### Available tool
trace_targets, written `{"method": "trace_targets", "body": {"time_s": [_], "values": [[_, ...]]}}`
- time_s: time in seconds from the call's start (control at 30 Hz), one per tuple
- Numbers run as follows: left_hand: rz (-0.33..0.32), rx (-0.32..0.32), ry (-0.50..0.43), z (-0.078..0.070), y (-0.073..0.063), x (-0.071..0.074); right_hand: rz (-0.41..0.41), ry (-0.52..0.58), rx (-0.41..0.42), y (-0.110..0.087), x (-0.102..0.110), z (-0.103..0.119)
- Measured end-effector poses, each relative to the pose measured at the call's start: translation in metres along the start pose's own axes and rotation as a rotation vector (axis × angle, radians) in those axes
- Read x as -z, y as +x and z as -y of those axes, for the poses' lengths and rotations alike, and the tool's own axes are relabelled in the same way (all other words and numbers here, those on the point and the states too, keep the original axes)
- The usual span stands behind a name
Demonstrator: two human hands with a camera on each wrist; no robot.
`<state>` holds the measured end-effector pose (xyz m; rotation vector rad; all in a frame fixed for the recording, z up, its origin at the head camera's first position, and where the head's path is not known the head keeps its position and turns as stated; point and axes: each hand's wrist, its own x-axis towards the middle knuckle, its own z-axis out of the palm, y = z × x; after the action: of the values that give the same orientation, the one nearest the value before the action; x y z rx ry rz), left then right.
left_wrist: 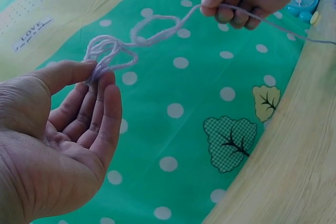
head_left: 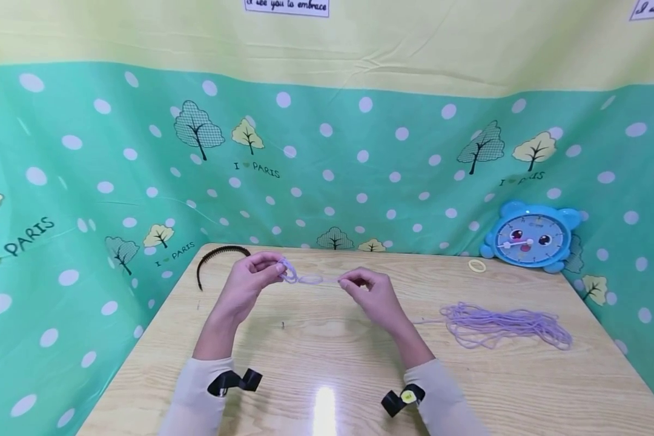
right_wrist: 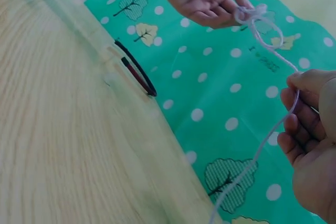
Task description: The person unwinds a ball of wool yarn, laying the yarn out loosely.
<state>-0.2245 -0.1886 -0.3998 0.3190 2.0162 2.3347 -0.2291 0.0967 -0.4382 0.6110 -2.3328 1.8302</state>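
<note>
Between thumb and fingertips my left hand (head_left: 249, 281) pinches a small bunch of loops in lilac yarn (left_wrist: 107, 51). One more loop (left_wrist: 155, 30) sticks out from the bunch toward the right. My right hand (head_left: 372, 295) pinches the same strand a short way off, and the yarn runs fairly straight between the two hands, raised over the table. Past the right fingers the strand (right_wrist: 257, 153) hangs down in a slack curve. It leads toward a loose skein of lilac yarn (head_left: 507, 327) lying on the table at the right.
A dark headband (head_left: 218, 249) lies at the table's back left corner, behind the left hand. At the back right stands a blue cartoon clock (head_left: 533, 236), with a pale yellow ring (head_left: 476, 266) beside it. A polka-dot curtain (head_left: 327, 181) borders the wooden table (head_left: 316, 345).
</note>
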Motion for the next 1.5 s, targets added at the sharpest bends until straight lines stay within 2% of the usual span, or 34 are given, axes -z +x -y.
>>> {"method": "trace_targets", "body": {"time_s": [0.37, 0.93, 1.2, 1.37, 1.5], "values": [[-0.01, 0.002, 0.014, -0.001, 0.0, 0.003, -0.108, -0.006, 0.013, -0.004, 0.047, 0.002], [-0.004, -0.027, -0.007, -0.003, 0.0, 0.01, -0.339, 0.051, -0.119, -0.013, 0.113, 0.013], [0.003, -0.031, 0.001, -0.006, -0.002, 0.01, -0.417, 0.052, -0.101, -0.017, 0.143, 0.016], [-0.02, -0.008, -0.004, -0.007, -0.001, 0.011, -0.445, -0.032, -0.093, -0.02, 0.163, 0.02], [-0.036, -0.001, -0.006, -0.006, -0.002, 0.011, -0.456, -0.069, -0.122, -0.025, 0.177, 0.023]]}}
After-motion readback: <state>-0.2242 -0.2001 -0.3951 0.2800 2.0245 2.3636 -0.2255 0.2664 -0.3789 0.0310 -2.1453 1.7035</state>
